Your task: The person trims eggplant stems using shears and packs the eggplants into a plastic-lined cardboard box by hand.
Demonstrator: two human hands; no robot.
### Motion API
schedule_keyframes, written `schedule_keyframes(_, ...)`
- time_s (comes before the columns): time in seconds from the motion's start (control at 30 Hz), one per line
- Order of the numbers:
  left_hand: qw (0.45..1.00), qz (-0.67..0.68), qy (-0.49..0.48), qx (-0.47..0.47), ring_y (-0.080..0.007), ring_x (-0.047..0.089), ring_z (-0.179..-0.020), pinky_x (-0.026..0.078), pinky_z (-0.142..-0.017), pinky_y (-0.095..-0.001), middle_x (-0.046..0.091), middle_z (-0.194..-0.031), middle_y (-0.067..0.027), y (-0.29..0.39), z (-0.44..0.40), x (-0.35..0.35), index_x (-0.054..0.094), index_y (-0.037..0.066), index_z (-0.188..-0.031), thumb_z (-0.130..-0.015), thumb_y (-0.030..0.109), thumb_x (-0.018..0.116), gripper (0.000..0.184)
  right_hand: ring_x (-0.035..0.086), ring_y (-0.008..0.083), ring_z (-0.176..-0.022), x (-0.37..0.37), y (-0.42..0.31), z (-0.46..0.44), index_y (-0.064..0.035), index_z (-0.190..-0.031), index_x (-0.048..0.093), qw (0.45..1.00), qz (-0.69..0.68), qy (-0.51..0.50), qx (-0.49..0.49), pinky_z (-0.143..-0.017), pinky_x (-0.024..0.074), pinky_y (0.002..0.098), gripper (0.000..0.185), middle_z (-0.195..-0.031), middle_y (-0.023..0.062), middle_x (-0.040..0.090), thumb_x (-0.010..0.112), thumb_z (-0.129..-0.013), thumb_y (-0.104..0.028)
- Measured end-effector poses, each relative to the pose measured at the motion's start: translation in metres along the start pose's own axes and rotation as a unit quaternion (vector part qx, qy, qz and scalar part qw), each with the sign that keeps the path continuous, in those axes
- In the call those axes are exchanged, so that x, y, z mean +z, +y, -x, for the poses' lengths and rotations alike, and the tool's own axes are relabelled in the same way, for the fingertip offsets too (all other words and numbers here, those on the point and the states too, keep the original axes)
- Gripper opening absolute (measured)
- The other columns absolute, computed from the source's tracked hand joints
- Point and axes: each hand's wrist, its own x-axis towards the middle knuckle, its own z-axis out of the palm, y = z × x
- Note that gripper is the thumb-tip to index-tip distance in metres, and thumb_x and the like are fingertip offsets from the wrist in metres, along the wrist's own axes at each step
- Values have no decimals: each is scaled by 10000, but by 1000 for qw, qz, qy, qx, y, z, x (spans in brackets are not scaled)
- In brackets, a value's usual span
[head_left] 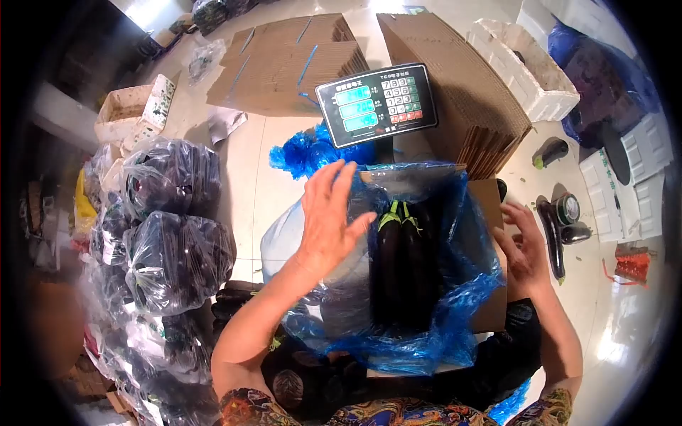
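Note:
In the middle, an open cardboard box (490,298) is lined with a blue plastic bag (462,284). Dark eggplants (405,277) with green stems lie inside, along its length. My left hand (330,213) is over the box's left far part, fingers apart, with nothing in it. At the box's right side is my right hand (522,252), its fingers spread and slightly bent, holding nothing. Just beyond the box stands a scale display (376,105) with lit digits and a keypad.
Bagged eggplants (177,255) are stacked at the left. Folded cardboard (455,85) stands beyond the display. Loose eggplants (552,238) and a tape roll (567,209) lie on the floor at the right. Foam boxes (526,67) and crumpled blue plastic (312,150) are farther off.

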Motion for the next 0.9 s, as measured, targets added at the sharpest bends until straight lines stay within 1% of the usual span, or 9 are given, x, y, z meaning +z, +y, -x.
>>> schedule_keyframes(0.1, 999, 21, -20, -43, -404, 391, -1257, 332, -1059, -478, 440, -1363, -218, -26, -6, 9, 378, 32, -1415, -732, 282, 811, 847, 573, 249, -1019, 11, 2, -31, -28, -1278, 527, 999, 12, -24, -44, -805, 516, 318, 495, -1263, 143, 537, 703, -858, -223)
schedule_keyframes(0.13, 996, 14, -53, -67, -408, 382, -1281, 333, -1068, -475, 438, -1382, -238, -36, -9, 12, 360, 18, -1426, -745, 406, 793, 895, 573, 275, -1033, 18, 5, -39, -19, -1276, 527, 999, 20, -33, -37, -832, 512, 330, 529, -1257, 160, 540, 724, -842, -250)
schedule_keyframes(0.23, 978, 36, -123, -163, -400, 369, -1310, 330, -1081, -479, 440, -1393, -247, -49, -5, 18, 342, 5, -1436, -730, 520, 772, 974, 571, 296, -1060, 32, 6, -51, -1, -1268, 525, 997, 22, -53, -50, -877, 498, 353, 537, -1252, 165, 542, 724, -844, -264)
schedule_keyframes(0.27, 976, 45, -128, -168, -396, 365, -1318, 329, -1084, -479, 438, -1397, -248, -52, -3, 19, 339, 4, -1439, -722, 551, 763, 996, 565, 302, -1095, 35, 13, -54, 18, -1265, 521, 991, 78, -55, -94, -940, 470, 370, 553, -1252, 177, 540, 726, -846, -278)
schedule_keyframes(0.33, 972, 62, -139, -178, -388, 356, -1332, 326, -1092, -480, 433, -1404, -249, -58, 1, 22, 333, 4, -1445, -707, 613, 745, 1042, 558, 304, -1118, 38, 11, -53, 28, -1269, 517, 994, 53, -66, -68, -968, 453, 373, 566, -1246, 186, 539, 728, -845, -282)
schedule_keyframes(0.43, 973, 82, -130, -170, -386, 381, -1292, 321, -1064, -504, 456, -1377, -226, -60, 1, 23, 345, 16, -1432, -714, 495, 785, 969, 548, 306, -1143, 43, 16, -56, 33, -1279, 512, 996, -5, -77, -38, -993, 440, 373, 593, -1236, 197, 539, 737, -838, -294)
schedule_keyframes(0.67, 965, 122, -138, -185, -390, 401, -1287, 338, -1077, -460, 483, -1371, -235, -66, -12, 28, 387, -7, -1411, -716, 516, 780, 954, 535, 306, -1154, 50, 19, -66, 27, -1290, 509, 997, -1, -77, -11, -1013, 431, 379, 625, -1235, 195, 535, 757, -823, -307)
schedule_keyframes(0.83, 957, 147, -144, -207, -378, 393, -1300, 335, -1086, -453, 481, -1378, -226, -63, -14, 24, 394, -12, -1409, -729, 488, 777, 927, 513, 256, -1192, 51, 24, -65, -7, -1356, 460, 996, -12, -93, -6, -1029, 422, 373, 633, -1268, 138, 535, 738, -852, -272)
schedule_keyframes(0.9, 954, 160, -136, -214, -355, 403, -1316, 335, -1091, -457, 486, -1369, -224, -63, -12, 26, 392, 19, -1427, -722, 525, 770, 946, 515, 266, -1183, 49, 22, -64, -3, -1339, 475, 995, -30, -92, -2, -1029, 418, 377, 620, -1259, 144, 532, 741, -848, -272)
